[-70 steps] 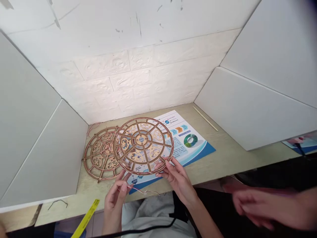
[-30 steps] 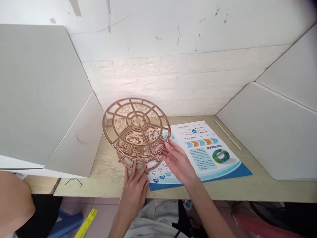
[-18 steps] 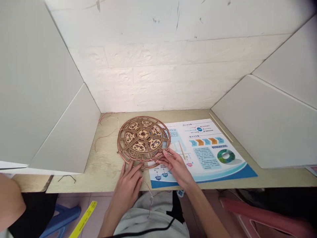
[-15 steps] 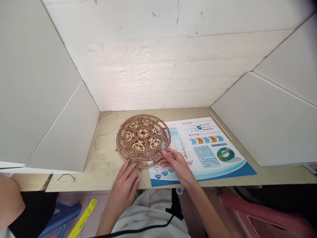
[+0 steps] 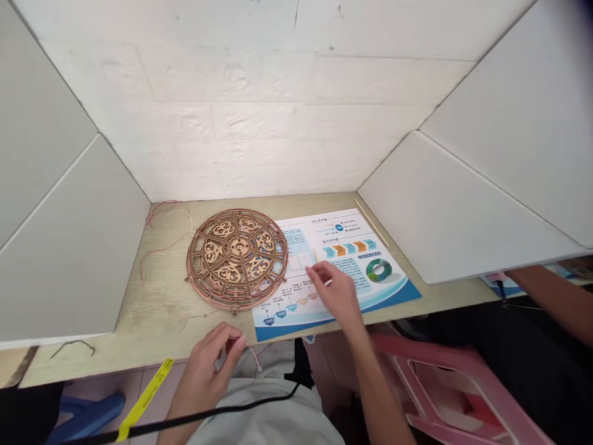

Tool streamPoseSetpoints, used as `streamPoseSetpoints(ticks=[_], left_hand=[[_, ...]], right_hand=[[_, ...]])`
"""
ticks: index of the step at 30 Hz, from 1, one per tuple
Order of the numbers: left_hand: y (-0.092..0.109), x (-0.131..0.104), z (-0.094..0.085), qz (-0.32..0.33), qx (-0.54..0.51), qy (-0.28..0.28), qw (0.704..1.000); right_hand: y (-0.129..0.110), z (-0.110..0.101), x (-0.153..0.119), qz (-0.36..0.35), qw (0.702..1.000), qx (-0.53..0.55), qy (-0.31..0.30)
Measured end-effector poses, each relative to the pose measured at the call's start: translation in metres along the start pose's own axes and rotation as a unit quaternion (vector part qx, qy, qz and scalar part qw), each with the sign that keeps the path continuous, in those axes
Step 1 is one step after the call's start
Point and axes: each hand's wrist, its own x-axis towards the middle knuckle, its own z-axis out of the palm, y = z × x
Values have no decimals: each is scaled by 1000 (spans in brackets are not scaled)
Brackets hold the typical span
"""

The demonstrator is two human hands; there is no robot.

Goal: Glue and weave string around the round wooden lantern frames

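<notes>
A round openwork wooden disc [image 5: 238, 247], cut with scroll patterns and edged with reddish-brown cord, lies flat on the desk, partly over a printed sheet. Below its front edge, my left hand [image 5: 208, 361] has thumb and forefinger pinched on a thin pinkish cord [image 5: 252, 353], whose loose end hangs over my lap. Over the sheet [image 5: 393, 287], to the right of the disc, my right hand [image 5: 336, 293] closes its fingertips on a short thin wooden stick [image 5: 317, 254]. Most of that stick is hidden by the fingers.
Loose cords [image 5: 162, 228] trail on the desk left of the disc. A dark bit of cord [image 5: 74, 346] lies near the front left edge. Another thin stick [image 5: 372, 222] rests by the right partition [image 5: 417, 204]. A person's arm [image 5: 551, 296] shows beyond it.
Both hands have left the disc. My left hand has drawn back toward the desk edge, pinching the cord; my right hand has reached the stick on the sheet. The view has shifted right.
</notes>
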Motion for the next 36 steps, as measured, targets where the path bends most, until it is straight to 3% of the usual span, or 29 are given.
streamPoseSetpoints(ticks=[3, 6, 9, 10, 12, 14, 18, 26, 31, 36], left_hand=[[13, 0, 5, -33, -56, -8, 998], [27, -1, 8, -68, -100, 6, 993], [34, 0, 6, -70, -121, 6, 990], [36, 1, 4, -65, -123, 4, 990], [37, 3, -2, -61, -125, 0, 990], [37, 5, -8, -66, -132, 4, 989], [35, 6, -19, -104, -204, 7, 973], [18, 4, -18, -160, -407, 22, 899], [20, 4, -19, -144, -383, -1, 912], [29, 9, -27, -116, -345, -76, 928]], right_hand=[[5, -24, 11, -24, 993, -32, 114], [-7, -23, -1, -53, 994, -21, 92], [-34, -1, -37, -82, 994, 30, -72], [-44, 8, -50, -90, 975, 83, -186], [-60, 25, -70, -29, 923, 174, -341], [-69, 37, -80, 25, 888, 229, -399], [-71, 45, -76, 29, 896, 242, -372], [-63, 29, -72, 62, 916, 292, -269], [-51, 24, -66, 56, 912, 326, -242], [-49, 26, -59, 11, 931, 254, -262]])
